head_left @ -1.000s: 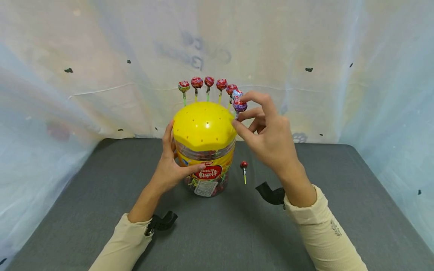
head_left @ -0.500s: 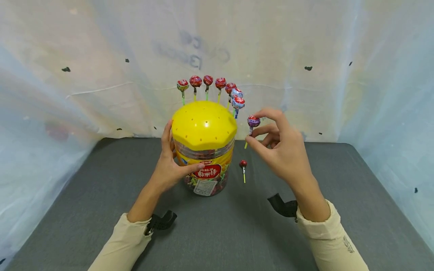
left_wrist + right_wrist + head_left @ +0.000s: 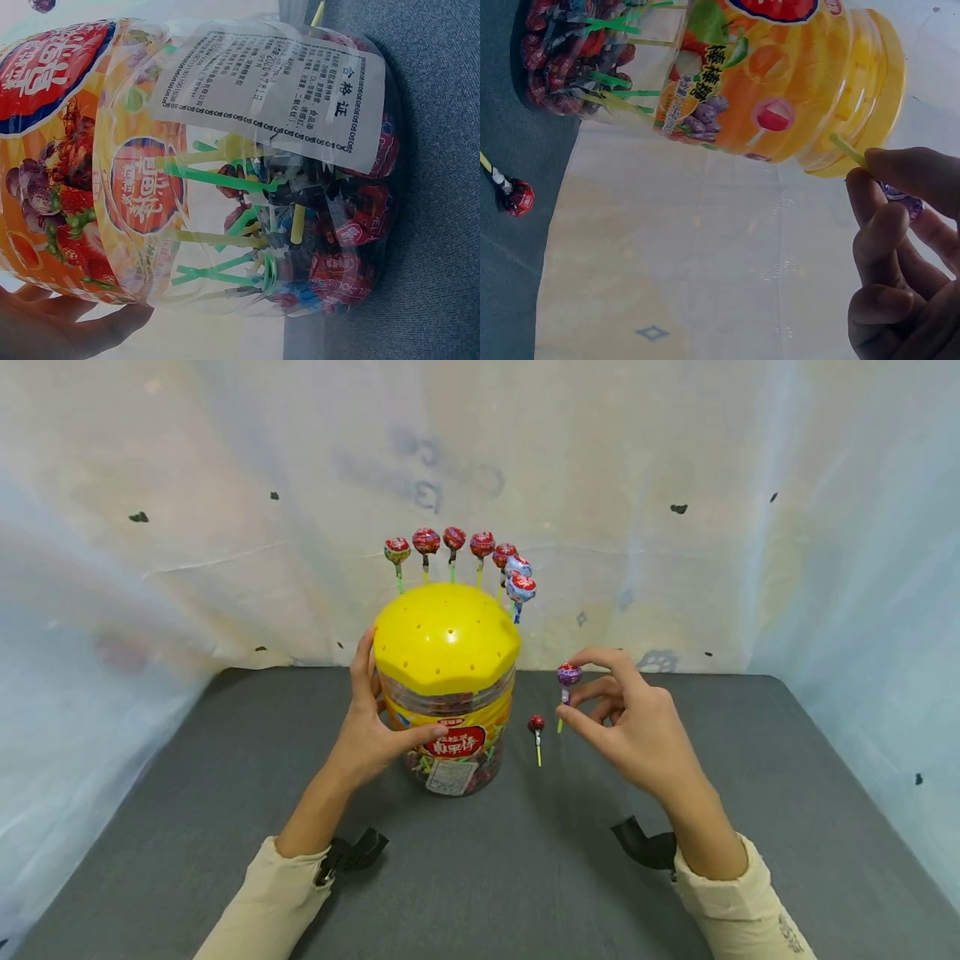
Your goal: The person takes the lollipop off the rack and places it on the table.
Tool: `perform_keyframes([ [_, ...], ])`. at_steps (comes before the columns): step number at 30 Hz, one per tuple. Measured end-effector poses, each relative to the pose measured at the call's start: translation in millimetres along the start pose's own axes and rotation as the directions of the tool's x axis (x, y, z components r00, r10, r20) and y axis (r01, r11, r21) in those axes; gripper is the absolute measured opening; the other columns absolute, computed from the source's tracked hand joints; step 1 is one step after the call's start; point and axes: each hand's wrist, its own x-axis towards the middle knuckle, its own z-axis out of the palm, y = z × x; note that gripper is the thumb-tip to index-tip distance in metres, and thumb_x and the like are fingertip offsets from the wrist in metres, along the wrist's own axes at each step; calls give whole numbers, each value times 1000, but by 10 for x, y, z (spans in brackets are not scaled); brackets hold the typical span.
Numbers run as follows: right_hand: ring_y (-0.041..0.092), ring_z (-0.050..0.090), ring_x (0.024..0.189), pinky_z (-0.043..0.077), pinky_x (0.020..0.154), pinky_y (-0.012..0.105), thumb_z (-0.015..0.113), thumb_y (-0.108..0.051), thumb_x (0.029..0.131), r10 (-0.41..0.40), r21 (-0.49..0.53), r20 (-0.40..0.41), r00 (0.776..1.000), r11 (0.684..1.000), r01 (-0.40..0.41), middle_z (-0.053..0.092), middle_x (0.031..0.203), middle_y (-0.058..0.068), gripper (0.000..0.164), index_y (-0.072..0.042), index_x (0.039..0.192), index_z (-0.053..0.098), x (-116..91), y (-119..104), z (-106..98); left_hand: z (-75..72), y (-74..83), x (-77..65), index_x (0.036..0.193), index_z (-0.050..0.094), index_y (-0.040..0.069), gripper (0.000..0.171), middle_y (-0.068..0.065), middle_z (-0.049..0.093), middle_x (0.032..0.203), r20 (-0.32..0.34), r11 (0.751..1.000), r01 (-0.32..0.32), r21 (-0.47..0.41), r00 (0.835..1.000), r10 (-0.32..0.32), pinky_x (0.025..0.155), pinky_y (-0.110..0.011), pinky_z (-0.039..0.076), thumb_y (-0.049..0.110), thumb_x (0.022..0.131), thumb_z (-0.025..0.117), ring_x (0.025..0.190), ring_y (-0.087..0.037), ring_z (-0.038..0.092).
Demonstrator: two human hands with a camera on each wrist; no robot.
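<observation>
A clear candy jar stands upright with a domed yellow lid pierced by small holes. My left hand grips its left side, thumb across the front label and fingers behind. Several wrapped lollipops stick up in a curve along the lid's back and right edge. To the right of the jar, my right hand pinches a purple-wrapped lollipop, its head up and the yellow-green stick pointing down. Through the jar wall in the left wrist view, many lollipops lie inside.
One red lollipop lies on the dark grey table, between the jar and my right hand. A pale translucent sheet hangs behind the table and along both sides. Black straps are on both wrists.
My right hand has carried the purple lollipop away from the lid's right edge, down and to the right. My left hand still holds the jar, which stays in place.
</observation>
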Motion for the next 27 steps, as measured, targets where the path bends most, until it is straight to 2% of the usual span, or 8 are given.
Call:
perform_keyframes([
  [4,2,58,60,45,55,23,80,-18,85,9,6,28,1000,1000,-9,74,86,-5,55,-23,132,52,11,14,30,-9,4,-31,158,-7,37,126,12,15,164,-2,1000,16,7,1000,-16,106,-62,39,8,78,85,137,-20,40],
  [13,5,58,63,44,56,24,79,-19,86,41,18,51,998,999,-42,72,87,-6,55,-22,133,51,65,62,51,-4,-4,14,158,-8,35,126,6,18,163,11,999,-36,-4,999,36,105,-61,39,10,78,85,136,-22,42],
  [21,5,57,63,44,56,24,80,-20,85,41,13,59,997,999,-41,72,87,-6,56,-22,133,50,61,112,78,7,-22,6,158,-8,36,125,10,16,163,6,1000,-4,7,1000,4,106,-62,39,10,78,85,136,-21,41],
  [27,7,57,64,45,57,25,79,-22,86,62,-17,76,995,998,-61,73,87,-6,55,-21,133,51,81,156,92,3,-35,10,158,-8,36,125,7,18,163,7,1000,-18,11,1000,18,105,-60,40,12,78,85,136,-22,42],
])
